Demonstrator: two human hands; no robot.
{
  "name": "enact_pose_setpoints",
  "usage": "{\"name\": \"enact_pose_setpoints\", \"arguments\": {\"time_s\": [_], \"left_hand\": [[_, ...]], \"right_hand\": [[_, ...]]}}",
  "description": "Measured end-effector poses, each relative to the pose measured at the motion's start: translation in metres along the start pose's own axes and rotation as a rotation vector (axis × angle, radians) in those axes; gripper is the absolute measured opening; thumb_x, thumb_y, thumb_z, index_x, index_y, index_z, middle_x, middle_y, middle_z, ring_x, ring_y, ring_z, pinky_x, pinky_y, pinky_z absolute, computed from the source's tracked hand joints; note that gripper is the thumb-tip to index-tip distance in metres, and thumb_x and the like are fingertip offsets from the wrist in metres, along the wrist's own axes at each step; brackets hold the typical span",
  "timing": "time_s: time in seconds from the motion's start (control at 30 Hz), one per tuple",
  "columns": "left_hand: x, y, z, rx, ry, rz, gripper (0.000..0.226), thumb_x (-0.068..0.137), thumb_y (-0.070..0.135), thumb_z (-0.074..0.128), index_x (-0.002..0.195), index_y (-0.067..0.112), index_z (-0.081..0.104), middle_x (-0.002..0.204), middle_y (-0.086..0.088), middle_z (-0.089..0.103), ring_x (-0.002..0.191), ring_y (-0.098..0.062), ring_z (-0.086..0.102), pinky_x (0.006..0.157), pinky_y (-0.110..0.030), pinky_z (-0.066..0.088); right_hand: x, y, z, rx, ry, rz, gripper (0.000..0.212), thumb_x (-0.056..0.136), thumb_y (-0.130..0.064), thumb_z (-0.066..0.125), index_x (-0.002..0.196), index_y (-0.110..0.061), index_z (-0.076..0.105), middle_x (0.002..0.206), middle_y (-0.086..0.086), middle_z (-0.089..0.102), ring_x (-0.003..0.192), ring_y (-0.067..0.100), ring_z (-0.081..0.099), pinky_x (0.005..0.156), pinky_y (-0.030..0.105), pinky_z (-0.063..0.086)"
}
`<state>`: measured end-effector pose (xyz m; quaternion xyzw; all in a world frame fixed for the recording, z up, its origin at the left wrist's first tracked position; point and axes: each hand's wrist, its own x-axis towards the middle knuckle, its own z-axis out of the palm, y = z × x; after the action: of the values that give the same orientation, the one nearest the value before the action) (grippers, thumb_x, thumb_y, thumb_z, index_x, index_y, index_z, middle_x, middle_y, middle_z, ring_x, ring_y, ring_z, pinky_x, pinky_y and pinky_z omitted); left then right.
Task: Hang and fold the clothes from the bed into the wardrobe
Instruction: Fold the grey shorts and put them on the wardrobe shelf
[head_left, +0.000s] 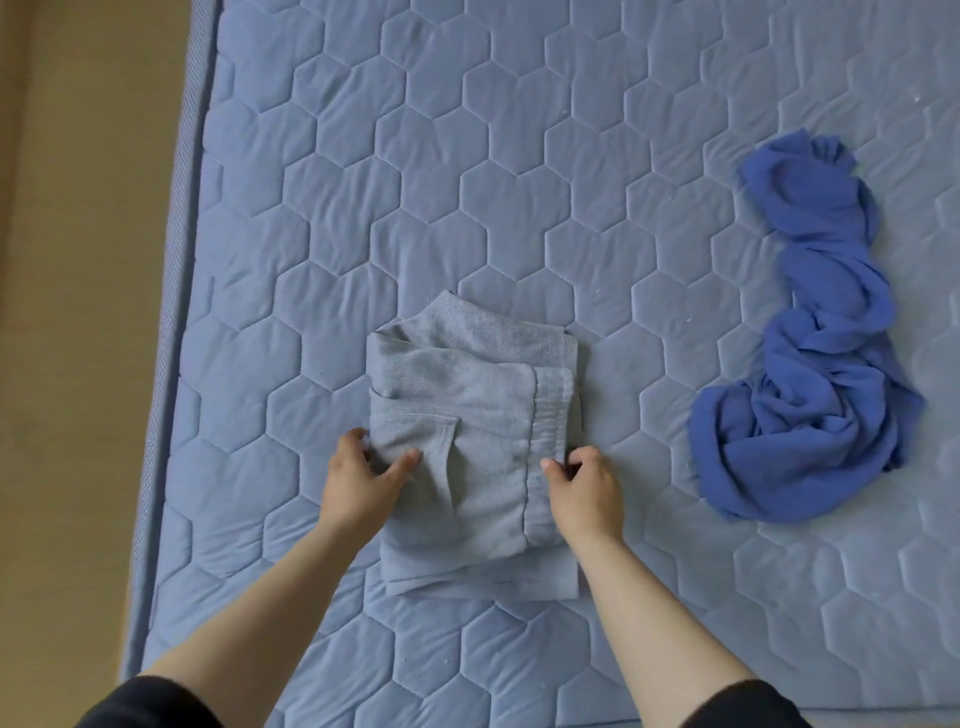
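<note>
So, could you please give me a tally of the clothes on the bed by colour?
Grey: 1, the folded grey garment, gripped at its sides by the left hand and the right hand.
Blue: 1, the crumpled blue garment.
Total: 2 on the bed.

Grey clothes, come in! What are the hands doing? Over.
Hands: left hand, right hand gripping folded grey garment by its sides. Flat on bed. Blue garment crumpled, off right, untouched.
</note>
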<state>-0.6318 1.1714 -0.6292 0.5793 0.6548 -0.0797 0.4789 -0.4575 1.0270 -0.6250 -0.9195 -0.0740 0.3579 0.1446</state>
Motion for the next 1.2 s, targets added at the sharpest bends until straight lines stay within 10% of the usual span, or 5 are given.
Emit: {"name": "enact_pose_setpoints", "arguments": {"time_s": [0.23, 0.37, 0.67, 1.07, 1.2], "left_hand": [[0.001, 0.007, 0.018, -0.057, -0.124, -0.064, 0.060, 0.091, 0.040, 0.059, 0.135, 0.008, 0.033, 0.138, -0.014, 0.042, 0.123, -0.031, 0.044, 0.095, -0.035, 0.038], [-0.005, 0.014, 0.023, -0.046, -0.132, -0.042, 0.062, 0.096, 0.039, 0.052, 0.144, 0.012, 0.025, 0.146, -0.016, 0.032, 0.136, -0.030, 0.030, 0.110, -0.037, 0.026], [-0.002, 0.011, 0.022, -0.106, -0.179, -0.038, 0.055, 0.099, 0.034, 0.043, 0.148, 0.018, 0.023, 0.150, -0.011, 0.029, 0.139, -0.026, 0.026, 0.112, -0.037, 0.022], [0.003, 0.008, 0.019, -0.209, -0.173, -0.069, 0.058, 0.092, 0.035, 0.058, 0.142, 0.020, 0.032, 0.134, -0.003, 0.049, 0.120, -0.024, 0.050, 0.103, -0.038, 0.041], [0.006, 0.005, 0.018, -0.201, -0.179, -0.123, 0.056, 0.083, 0.042, 0.071, 0.128, 0.018, 0.047, 0.117, -0.001, 0.059, 0.104, -0.021, 0.058, 0.087, -0.035, 0.049]], "right_hand": [[-0.005, 0.005, -0.007, -0.103, -0.050, -0.136, 0.043, 0.082, -0.054, 0.063, 0.084, -0.011, 0.057, 0.086, 0.002, 0.066, 0.089, 0.027, 0.060, 0.084, 0.044, 0.047], [-0.008, 0.016, -0.019, -0.051, 0.172, -0.245, 0.030, 0.084, -0.027, 0.068, 0.062, -0.014, 0.053, 0.073, 0.004, 0.055, 0.078, 0.029, 0.054, 0.069, 0.037, 0.041], [-0.001, 0.007, -0.007, 0.170, -0.050, -0.081, 0.035, 0.093, -0.045, 0.045, 0.105, -0.015, 0.060, 0.102, 0.003, 0.067, 0.097, 0.026, 0.059, 0.083, 0.039, 0.048], [0.021, 0.019, -0.011, 0.040, 0.021, -0.046, 0.039, 0.080, -0.057, 0.066, 0.066, -0.021, 0.060, 0.065, -0.012, 0.060, 0.076, 0.022, 0.064, 0.053, 0.024, 0.038], [0.028, 0.020, 0.007, 0.073, 0.039, 0.027, 0.051, 0.079, -0.053, 0.069, 0.101, -0.008, 0.059, 0.108, 0.010, 0.058, 0.103, 0.030, 0.056, 0.086, 0.038, 0.047]]}}
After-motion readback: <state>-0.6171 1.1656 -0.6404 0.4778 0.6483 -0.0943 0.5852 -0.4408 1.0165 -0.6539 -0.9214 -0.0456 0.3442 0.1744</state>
